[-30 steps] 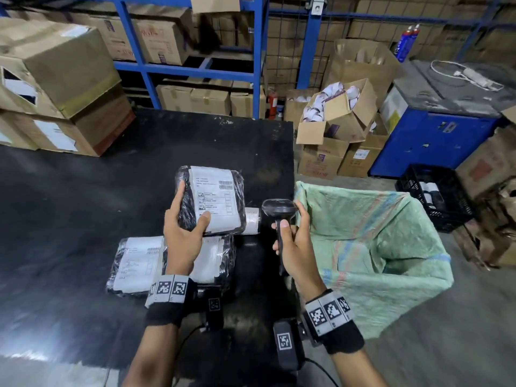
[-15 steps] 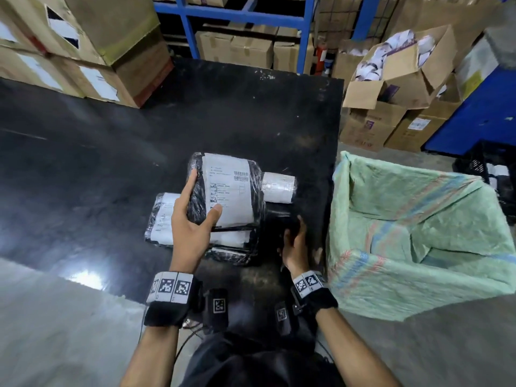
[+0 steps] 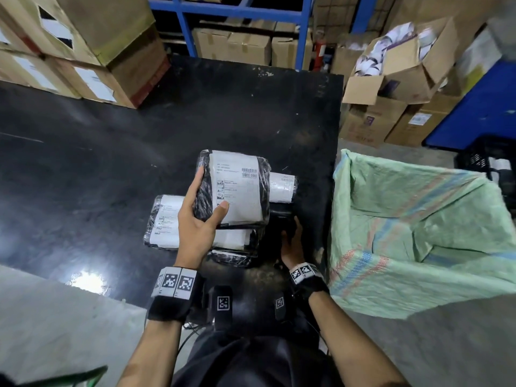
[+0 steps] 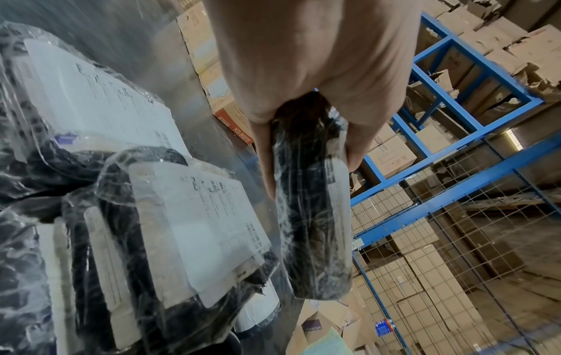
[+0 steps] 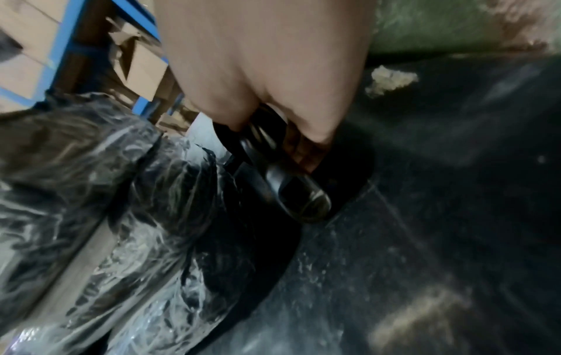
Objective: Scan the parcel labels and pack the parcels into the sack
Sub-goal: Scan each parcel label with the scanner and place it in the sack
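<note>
My left hand (image 3: pixel 205 212) grips a black plastic-wrapped parcel (image 3: pixel 237 188) with a white label facing up, held above the table; the same parcel (image 4: pixel 312 216) shows edge-on between thumb and fingers of the left hand (image 4: pixel 306 149). Below it lie several more wrapped parcels (image 3: pixel 167 222), seen close as parcels (image 4: pixel 182 228). My right hand (image 3: pixel 291 238) is low at the table's right side, fingers curled round the black barcode scanner (image 5: pixel 282 177), which rests on the table by the right hand (image 5: pixel 288 134). The green woven sack (image 3: pixel 418 233) stands open to the right.
The black table (image 3: pixel 139 135) carries stacked cardboard boxes (image 3: pixel 83 46) at its far left. Blue racking (image 3: pixel 240 12) with cartons stands behind. Open cartons (image 3: pixel 396 68) and a black crate (image 3: pixel 491 160) sit on the floor beyond the sack.
My right hand has come down from beside the parcel with the scanner and now holds it low on the table. The left hand still holds the labelled parcel. The head view tilted downward.
</note>
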